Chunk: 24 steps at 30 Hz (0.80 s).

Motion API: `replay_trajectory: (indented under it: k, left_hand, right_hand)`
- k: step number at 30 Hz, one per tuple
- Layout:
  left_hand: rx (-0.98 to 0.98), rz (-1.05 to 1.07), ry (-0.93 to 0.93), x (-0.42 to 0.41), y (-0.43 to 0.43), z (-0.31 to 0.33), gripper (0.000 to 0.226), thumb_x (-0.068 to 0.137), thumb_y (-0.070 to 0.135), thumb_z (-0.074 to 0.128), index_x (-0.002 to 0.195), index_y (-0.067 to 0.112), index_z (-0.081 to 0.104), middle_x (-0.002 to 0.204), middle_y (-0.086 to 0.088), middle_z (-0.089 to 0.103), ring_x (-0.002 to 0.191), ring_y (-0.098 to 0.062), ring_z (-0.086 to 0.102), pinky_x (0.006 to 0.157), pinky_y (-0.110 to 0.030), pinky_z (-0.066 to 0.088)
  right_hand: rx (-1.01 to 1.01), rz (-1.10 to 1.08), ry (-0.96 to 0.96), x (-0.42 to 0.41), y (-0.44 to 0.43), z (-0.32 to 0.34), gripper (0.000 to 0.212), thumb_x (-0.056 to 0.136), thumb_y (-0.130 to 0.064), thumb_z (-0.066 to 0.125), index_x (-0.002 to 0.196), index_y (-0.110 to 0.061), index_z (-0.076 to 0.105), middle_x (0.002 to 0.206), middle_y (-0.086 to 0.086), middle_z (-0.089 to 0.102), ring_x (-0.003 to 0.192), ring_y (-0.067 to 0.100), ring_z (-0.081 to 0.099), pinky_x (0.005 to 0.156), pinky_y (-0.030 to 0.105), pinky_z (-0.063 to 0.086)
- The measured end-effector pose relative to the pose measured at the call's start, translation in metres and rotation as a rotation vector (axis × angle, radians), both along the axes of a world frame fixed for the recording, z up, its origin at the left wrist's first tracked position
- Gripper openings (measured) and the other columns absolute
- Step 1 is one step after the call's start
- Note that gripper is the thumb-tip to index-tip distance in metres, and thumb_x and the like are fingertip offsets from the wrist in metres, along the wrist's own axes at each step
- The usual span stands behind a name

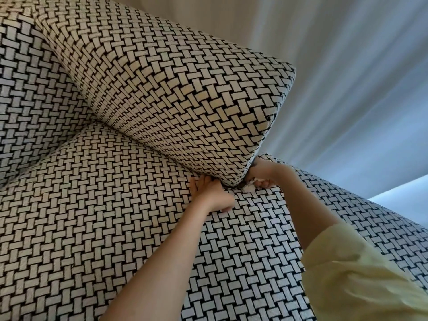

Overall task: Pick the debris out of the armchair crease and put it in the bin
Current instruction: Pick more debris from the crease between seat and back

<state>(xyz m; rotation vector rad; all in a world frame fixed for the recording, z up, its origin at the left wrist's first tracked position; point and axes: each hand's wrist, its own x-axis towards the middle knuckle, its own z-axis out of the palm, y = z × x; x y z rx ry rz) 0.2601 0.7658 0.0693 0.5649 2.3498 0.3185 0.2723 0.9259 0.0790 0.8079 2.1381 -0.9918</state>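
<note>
The armchair (115,205) is covered in black-and-white basket-weave fabric and fills most of the head view. Its arm cushion (185,89) meets the seat in a crease (234,185) right of centre. My left hand (213,193) presses flat on the seat beside the crease, fingers pushed under the cushion's edge. At the front end of the crease, my right hand (261,174) is closed around a crumpled white scrap of debris (250,186), which shows only partly between my fingers. No bin is in view.
Pale grey-white curtains (347,89) hang behind the armchair at the upper right. My right arm wears a loose pale yellow sleeve (359,274) that covers the lower right corner.
</note>
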Motion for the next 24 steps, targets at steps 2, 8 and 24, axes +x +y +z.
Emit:
replay_trajectory:
  k: [2,8,24]
  left_hand:
    - [-0.017,-0.002,-0.034,-0.002,0.002,0.002,0.084,0.07,0.021,0.062,0.144,0.012,0.023,0.156,-0.008,-0.001,0.144,-0.024,-0.01,0.113,-0.045,-0.013]
    - [0.016,-0.002,-0.047,-0.007,-0.002,-0.001,0.079,0.071,0.023,0.061,0.143,0.023,0.028,0.156,-0.003,-0.003,0.143,-0.022,-0.012,0.108,-0.054,-0.019]
    - [0.142,-0.025,-0.026,-0.003,-0.014,-0.008,0.078,0.069,0.017,0.061,0.139,0.037,0.034,0.156,0.001,-0.001,0.143,-0.017,-0.014,0.105,-0.05,-0.025]
  right_hand:
    - [-0.037,-0.016,0.045,0.007,-0.004,-0.004,0.003,0.086,-0.005,0.046,0.086,-0.006,0.049,0.054,0.004,0.042,0.041,0.012,0.031,0.039,0.016,0.024]
    - [-0.025,0.01,0.142,0.018,-0.011,-0.006,0.009,0.086,-0.005,0.046,0.082,-0.004,0.054,0.052,0.004,0.042,0.032,0.009,0.036,0.035,0.013,0.028]
    - [-0.038,0.014,0.405,0.046,-0.027,-0.023,0.022,0.092,-0.019,0.051,0.086,-0.005,0.067,0.047,-0.005,0.046,0.029,0.001,0.035,0.036,0.016,0.032]
